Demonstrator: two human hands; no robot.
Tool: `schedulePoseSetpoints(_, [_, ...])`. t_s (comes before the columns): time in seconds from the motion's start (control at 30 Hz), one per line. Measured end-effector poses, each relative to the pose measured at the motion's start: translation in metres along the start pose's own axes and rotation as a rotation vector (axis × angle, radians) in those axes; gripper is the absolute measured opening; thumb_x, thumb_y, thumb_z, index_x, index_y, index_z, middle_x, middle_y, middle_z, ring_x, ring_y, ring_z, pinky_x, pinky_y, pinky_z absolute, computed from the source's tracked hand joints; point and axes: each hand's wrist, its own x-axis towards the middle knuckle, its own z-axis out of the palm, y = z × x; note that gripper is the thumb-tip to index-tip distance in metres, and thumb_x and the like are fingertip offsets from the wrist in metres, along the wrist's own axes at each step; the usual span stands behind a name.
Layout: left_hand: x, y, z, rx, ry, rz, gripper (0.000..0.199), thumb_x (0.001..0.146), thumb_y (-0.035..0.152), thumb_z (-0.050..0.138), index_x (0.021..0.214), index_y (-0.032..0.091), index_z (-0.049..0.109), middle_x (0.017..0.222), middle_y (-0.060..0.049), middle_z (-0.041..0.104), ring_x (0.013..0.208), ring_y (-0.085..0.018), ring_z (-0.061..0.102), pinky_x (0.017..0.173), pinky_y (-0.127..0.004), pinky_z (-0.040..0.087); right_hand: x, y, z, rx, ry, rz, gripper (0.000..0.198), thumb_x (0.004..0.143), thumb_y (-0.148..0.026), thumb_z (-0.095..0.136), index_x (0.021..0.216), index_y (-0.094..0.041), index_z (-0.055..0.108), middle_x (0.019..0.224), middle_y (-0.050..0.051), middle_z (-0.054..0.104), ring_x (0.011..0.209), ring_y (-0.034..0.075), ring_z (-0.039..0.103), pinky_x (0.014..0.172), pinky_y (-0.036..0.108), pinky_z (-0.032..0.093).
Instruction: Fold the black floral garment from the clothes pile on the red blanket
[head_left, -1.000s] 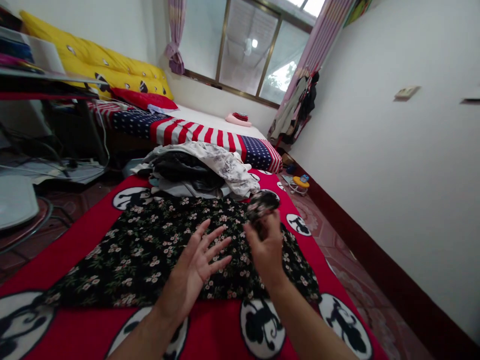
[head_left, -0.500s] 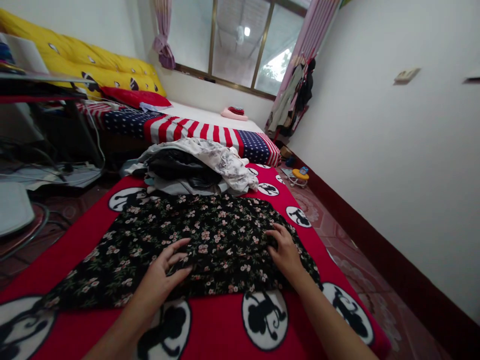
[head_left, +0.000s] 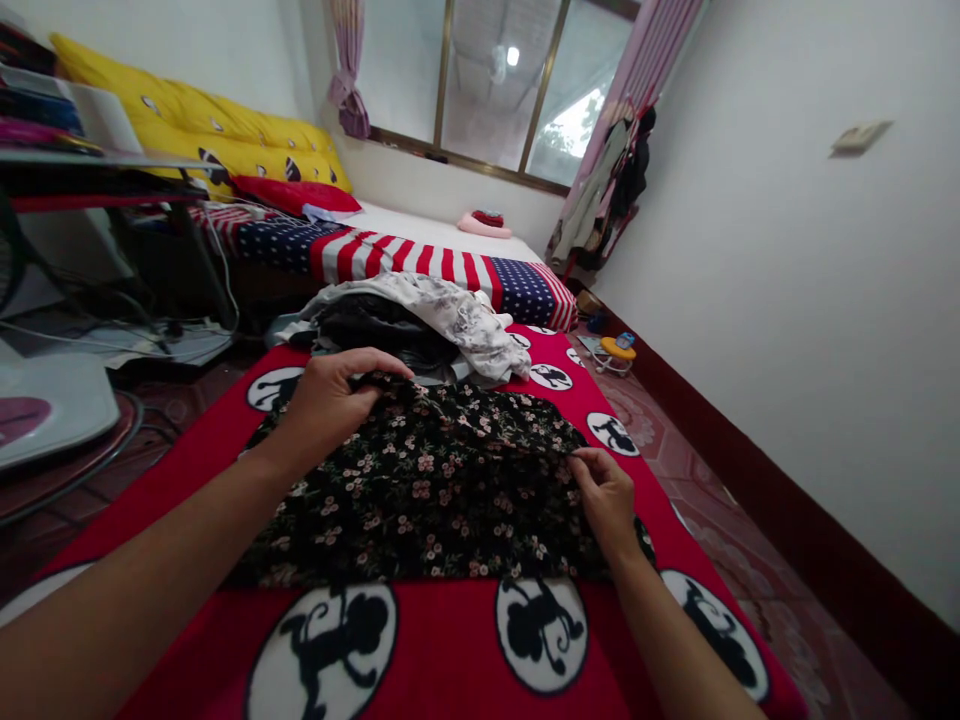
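Observation:
A black garment with a small pink and white flower print (head_left: 435, 490) lies across the red blanket (head_left: 442, 640); its exact kind I cannot make out. My left hand (head_left: 341, 395) pinches the cloth at its upper left and holds that part raised. At the right side my right hand (head_left: 606, 495) has thumb and fingers closed on the cloth's edge. Between the two hands the lifted fabric forms a loose fold, and part of the left side hides behind my left forearm.
Behind the garment sits a pile of clothes (head_left: 420, 320), white patterned over black. Farther back is a bed with a stars-and-stripes cover (head_left: 420, 255). A cluttered desk (head_left: 112, 160) and a white seat (head_left: 52, 410) stand left; a small yellow stool (head_left: 617, 349) is at right.
My left hand has moved up and away, from resting open on the cloth to gripping and lifting it. My right hand has closed on the right edge. The garment's left part has been drawn in.

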Motion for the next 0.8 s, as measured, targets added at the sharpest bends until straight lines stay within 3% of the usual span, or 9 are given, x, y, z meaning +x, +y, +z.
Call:
schedulePoseSetpoints(0.13, [0.015,-0.008,0.007,0.058,-0.023,0.007,0.038,0.066,0.010,0.045,0.087,0.019,0.075,0.092,-0.001,0.075,0.089,-0.018,0.068,0.086,-0.028,0.050,-0.005,0.001,-0.006,-0.030,-0.335,0.050,0.026,0.070,-0.037,0.074,0.088,-0.019,0.068,0.060,-0.005,0.055,0.054,0.012,0.049,0.051,0.023,0.037])
schedulePoseSetpoints(0.23, [0.032,-0.012,0.014,0.071,-0.041,0.050,0.040,0.065,0.010,0.044,0.087,0.019,0.076,0.089,0.000,0.075,0.085,-0.017,0.068,0.081,-0.026,0.051,0.001,0.005,-0.009,-0.213,-0.550,-0.032,0.019,0.067,-0.028,0.073,0.084,-0.020,0.069,0.058,-0.006,0.052,0.053,0.012,0.048,0.050,0.022,0.036])
schedulePoseSetpoints(0.3, [0.044,-0.012,0.018,0.068,-0.036,0.094,0.041,0.065,0.009,0.043,0.087,0.017,0.076,0.089,0.000,0.075,0.085,-0.017,0.068,0.083,-0.027,0.051,0.007,0.007,-0.009,-0.376,-0.460,-0.145,0.003,0.069,-0.021,0.065,0.073,-0.020,0.065,0.064,-0.003,0.055,0.060,0.014,0.052,0.055,0.025,0.040])
schedulePoseSetpoints(0.4, [0.058,-0.006,0.019,0.068,0.019,0.129,0.041,0.065,0.007,0.043,0.089,0.015,0.076,0.090,-0.001,0.075,0.087,-0.017,0.068,0.086,-0.028,0.050,0.011,0.008,-0.008,-0.534,-0.145,-0.269,0.010,0.072,-0.014,0.052,0.074,-0.020,0.059,0.083,0.003,0.060,0.072,0.018,0.056,0.065,0.029,0.043])
schedulePoseSetpoints(0.5, [0.055,0.000,0.010,0.049,0.046,0.129,0.040,0.069,0.007,0.043,0.092,0.013,0.074,0.096,-0.001,0.074,0.092,-0.016,0.067,0.090,-0.028,0.049,0.003,0.003,-0.006,-0.489,0.002,-0.323,0.014,0.076,-0.011,0.049,0.082,-0.022,0.056,0.087,0.003,0.061,0.074,0.018,0.057,0.068,0.030,0.044])
schedulePoseSetpoints(0.63, [0.018,-0.004,-0.016,0.047,-0.044,0.142,0.034,0.073,0.007,0.042,0.089,0.012,0.071,0.103,-0.002,0.072,0.100,-0.015,0.064,0.096,-0.031,0.046,-0.028,-0.003,-0.006,-0.321,-0.064,-0.438,0.016,0.083,-0.008,0.047,0.082,-0.023,0.054,0.092,0.004,0.062,0.086,0.018,0.061,0.075,0.029,0.048])
schedulePoseSetpoints(0.8, [-0.053,-0.043,-0.054,0.112,-0.191,0.014,0.024,0.070,0.015,0.048,0.072,0.023,0.071,0.105,-0.001,0.072,0.103,-0.019,0.062,0.099,-0.035,0.043,-0.066,0.003,-0.006,-0.360,-0.281,-0.565,0.020,0.086,-0.006,0.049,0.089,-0.023,0.060,0.093,0.004,0.064,0.083,0.016,0.063,0.073,0.028,0.050])
